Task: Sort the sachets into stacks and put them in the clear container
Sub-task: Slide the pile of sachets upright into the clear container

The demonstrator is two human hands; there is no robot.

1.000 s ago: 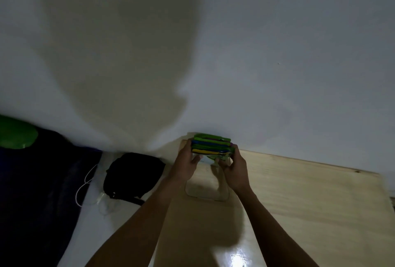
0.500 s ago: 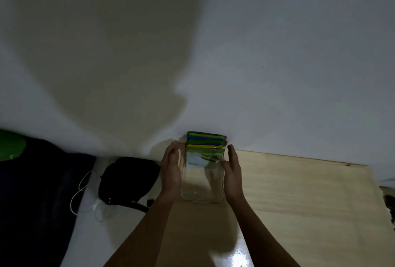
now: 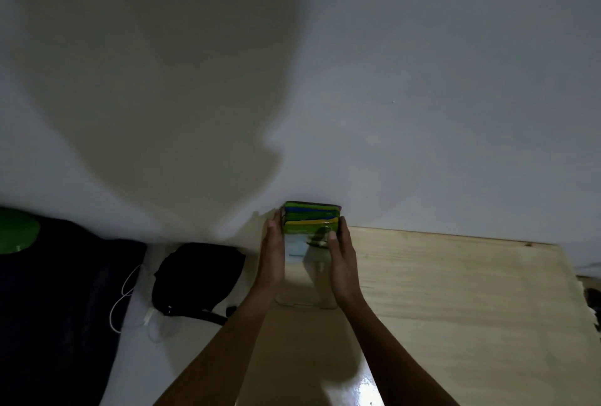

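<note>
A clear container [image 3: 305, 288] stands on the wooden table [image 3: 455, 291] close to the white wall. A stack of sachets [image 3: 310, 216] in green, blue and yellow stands upright in its far end and rises above its rim. My left hand [image 3: 272, 252] lies flat against the container's left wall, fingers straight. My right hand [image 3: 343, 259] presses against the right wall, thumb resting near the sachets. Both hands clasp the container between them.
A black bag [image 3: 195, 278] with a strap lies on the floor left of the table, beside a white cable [image 3: 122, 301]. Dark fabric [image 3: 48, 308] and a green object [image 3: 16, 233] fill the far left. The table's left edge runs just under my left forearm.
One second ago both hands held the sachet stack above the container. The stack then went down into the container's far end, and my hands moved onto its two side walls.
</note>
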